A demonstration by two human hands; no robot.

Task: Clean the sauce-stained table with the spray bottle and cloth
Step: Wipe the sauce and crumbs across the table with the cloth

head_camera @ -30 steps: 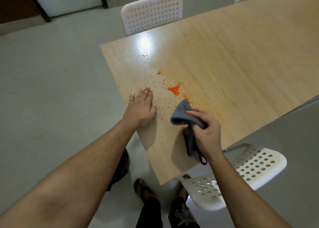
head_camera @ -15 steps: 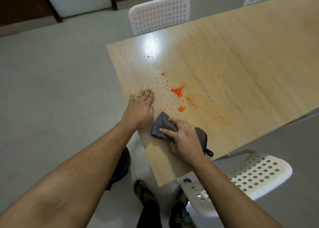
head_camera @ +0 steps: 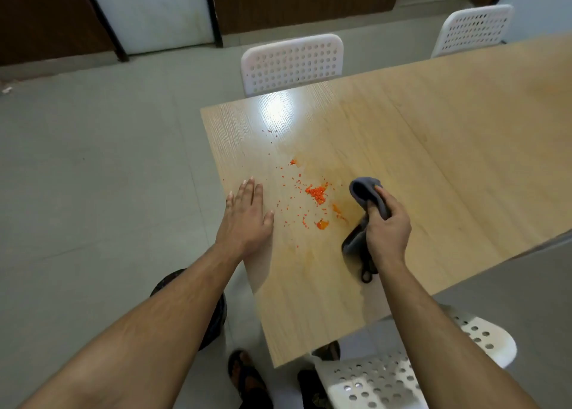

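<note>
Left hand point(head_camera: 244, 220) flat, fingers spread, pressed on the wooden table point(head_camera: 448, 161) at its left edge. Right hand point(head_camera: 387, 226) grips bunched grey cloth point(head_camera: 366, 192), just right of orange sauce spatter point(head_camera: 315, 193) near the left edge. No spray bottle in view.

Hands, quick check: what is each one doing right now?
Left hand: open, flat on the table.
Right hand: closed, holding the grey cloth.
</note>
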